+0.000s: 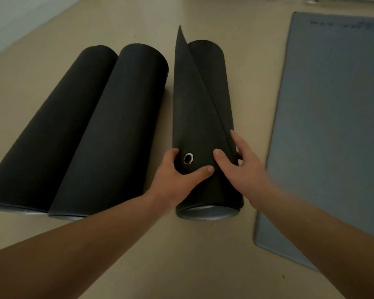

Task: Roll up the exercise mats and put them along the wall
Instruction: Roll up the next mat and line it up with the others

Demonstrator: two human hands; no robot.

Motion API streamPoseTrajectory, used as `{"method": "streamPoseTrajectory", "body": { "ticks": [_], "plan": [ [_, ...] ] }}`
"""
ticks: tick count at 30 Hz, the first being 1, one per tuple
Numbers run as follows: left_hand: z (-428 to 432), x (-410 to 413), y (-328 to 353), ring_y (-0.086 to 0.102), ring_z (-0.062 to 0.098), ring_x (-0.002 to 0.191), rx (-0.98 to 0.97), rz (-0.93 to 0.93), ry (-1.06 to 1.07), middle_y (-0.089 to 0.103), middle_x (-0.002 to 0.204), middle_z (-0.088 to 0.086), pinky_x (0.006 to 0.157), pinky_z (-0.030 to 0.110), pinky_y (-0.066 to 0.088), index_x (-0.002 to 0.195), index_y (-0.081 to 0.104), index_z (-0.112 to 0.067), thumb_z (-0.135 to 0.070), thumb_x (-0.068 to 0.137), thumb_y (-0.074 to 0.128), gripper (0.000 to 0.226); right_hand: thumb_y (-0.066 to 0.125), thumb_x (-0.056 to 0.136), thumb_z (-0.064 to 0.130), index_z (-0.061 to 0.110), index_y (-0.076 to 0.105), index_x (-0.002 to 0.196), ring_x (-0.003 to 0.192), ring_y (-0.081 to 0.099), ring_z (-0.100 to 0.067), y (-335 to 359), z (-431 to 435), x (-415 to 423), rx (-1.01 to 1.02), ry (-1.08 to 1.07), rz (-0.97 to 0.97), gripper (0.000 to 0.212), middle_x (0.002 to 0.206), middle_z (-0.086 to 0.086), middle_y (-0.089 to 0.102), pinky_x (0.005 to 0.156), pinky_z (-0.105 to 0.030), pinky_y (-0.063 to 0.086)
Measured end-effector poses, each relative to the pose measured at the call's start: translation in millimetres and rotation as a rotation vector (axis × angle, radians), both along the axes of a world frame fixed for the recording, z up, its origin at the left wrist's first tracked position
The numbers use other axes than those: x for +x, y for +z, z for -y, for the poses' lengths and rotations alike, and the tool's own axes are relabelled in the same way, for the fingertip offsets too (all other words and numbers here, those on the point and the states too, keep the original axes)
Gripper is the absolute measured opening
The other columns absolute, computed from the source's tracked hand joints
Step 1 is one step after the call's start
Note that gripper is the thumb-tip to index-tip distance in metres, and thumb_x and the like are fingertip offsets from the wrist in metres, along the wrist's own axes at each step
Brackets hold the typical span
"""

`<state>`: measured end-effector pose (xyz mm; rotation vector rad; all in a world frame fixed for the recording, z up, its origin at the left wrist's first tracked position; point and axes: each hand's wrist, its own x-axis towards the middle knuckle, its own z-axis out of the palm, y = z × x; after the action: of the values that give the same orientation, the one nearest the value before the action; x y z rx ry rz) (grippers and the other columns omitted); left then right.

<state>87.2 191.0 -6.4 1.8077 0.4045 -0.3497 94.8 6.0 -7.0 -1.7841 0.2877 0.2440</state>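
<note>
- Beige floor [203, 266] carried four mats in all: three black rolls and one grey mat lying flat.
- Nearest the hands lay the third rolled mat [216, 93], lengthwise away from the camera, its loose outer flap [190, 104] peeling up to a point at the far end.
- Left hand [177, 182] gripped the near corner of that flap, fingers [175, 153] curled over its left edge and thumb pressed on top beside a metal eyelet [188, 158].
- Right hand [242, 167] rested on the roll's right side, fingers spread and flat against it, thumb on the flap.
- Two finished rolls, the left rolled mat [48, 126] and the middle rolled mat [112, 130], lay touching each other, a floor gap apart from the third.
- On the right, the flat grey mat [333, 126] lay unrolled, close beside the right hand.
- Pale wall [20, 18] stood at the far left.
</note>
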Motion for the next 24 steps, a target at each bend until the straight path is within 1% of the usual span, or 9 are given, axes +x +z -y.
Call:
{"method": "streamPoseTrajectory", "body": {
  "ticks": [4,7,10,13,15,18,21,22,24],
  "plan": [
    [3,6,3,0.065,0.007,0.099,-0.193,-0.189,-0.107,0.059,0.122,-0.008,0.060,0.019,0.058,0.135,0.048,-0.029,-0.042,0.079,0.088,0.070,0.054,0.086,0.075,0.073,0.006,0.147,0.109,0.059,-0.021,20,11,0,-0.511,0.186,0.050,0.078,0.133,0.002,0.046,0.090,-0.045,0.059],
    [-6,7,3,0.064,0.009,0.105,-0.147,-0.205,-0.139,0.061,0.128,-0.007,0.077,0.028,0.059,0.143,0.045,-0.029,-0.048,0.075,0.085,0.081,0.042,0.089,0.081,0.055,0.013,0.156,0.112,0.048,-0.023,23,-6,-7,-0.837,0.260,0.119,0.077,0.128,-0.001,0.034,0.090,-0.040,0.051],
    [-13,8,15,0.066,0.005,0.106,-0.056,0.032,-0.058,0.058,0.128,-0.011,0.084,0.027,0.059,0.142,0.044,-0.035,-0.025,0.081,0.081,0.073,0.037,0.088,0.084,0.048,0.028,0.156,0.114,0.038,-0.021,16,-29,-8,-0.941,0.310,0.256,0.077,0.130,0.000,0.028,0.085,-0.037,0.047],
    [-25,16,34,0.054,0.007,0.120,0.357,0.307,-0.042,0.052,0.138,-0.006,0.107,0.038,0.050,0.148,0.050,-0.022,-0.015,0.090,0.069,0.062,0.043,0.097,0.069,0.045,0.045,0.150,0.113,0.038,-0.016,12,-40,6,-0.736,0.359,0.317,0.059,0.125,0.007,0.032,0.096,-0.035,0.045],
    [-33,18,43,0.048,0.009,0.130,0.577,0.480,-0.122,0.048,0.145,-0.006,0.111,0.034,0.044,0.145,0.053,-0.021,-0.020,0.094,0.066,0.053,0.052,0.102,0.046,0.041,0.054,0.147,0.116,0.044,-0.013,9,-40,11,-0.514,0.418,0.365,0.045,0.128,0.012,0.043,0.104,-0.037,0.045],
    [-30,15,46,0.047,0.014,0.135,0.724,0.413,-0.379,0.046,0.150,-0.007,0.106,0.030,0.042,0.148,0.049,-0.026,-0.046,0.092,0.067,0.062,0.057,0.099,0.020,0.029,0.061,0.141,0.123,0.053,-0.015,-1,-35,11,-0.373,0.396,0.460,0.043,0.136,0.009,0.053,0.107,-0.043,0.048],
    [-26,7,33,0.049,0.018,0.133,0.710,0.247,-0.478,0.035,0.155,-0.011,0.105,0.041,0.051,0.153,0.033,-0.039,-0.067,0.086,0.067,0.080,0.066,0.097,0.038,0.043,0.044,0.151,0.138,0.043,-0.022,-14,-25,12,-0.466,0.232,0.281,0.058,0.153,0.003,0.034,0.115,-0.047,0.043],
    [-27,5,28,0.048,0.019,0.133,0.700,0.234,-0.471,0.032,0.156,-0.011,0.104,0.044,0.053,0.153,0.029,-0.043,-0.071,0.082,0.068,0.086,0.068,0.095,0.048,0.051,0.037,0.152,0.141,0.040,-0.023,-15,-22,11,-0.388,0.207,0.156,0.066,0.156,0.006,0.029,0.115,-0.047,0.044],
    [-29,2,20,0.047,0.020,0.134,0.687,0.213,-0.447,0.027,0.157,-0.012,0.103,0.045,0.053,0.152,0.023,-0.048,-0.081,0.071,0.070,0.099,0.069,0.089,0.062,0.060,0.023,0.154,0.136,0.047,-0.019,-14,-19,8,-0.127,0.166,-0.074,0.079,0.152,0.014,0.036,0.104,-0.041,0.051]
  ]
}}
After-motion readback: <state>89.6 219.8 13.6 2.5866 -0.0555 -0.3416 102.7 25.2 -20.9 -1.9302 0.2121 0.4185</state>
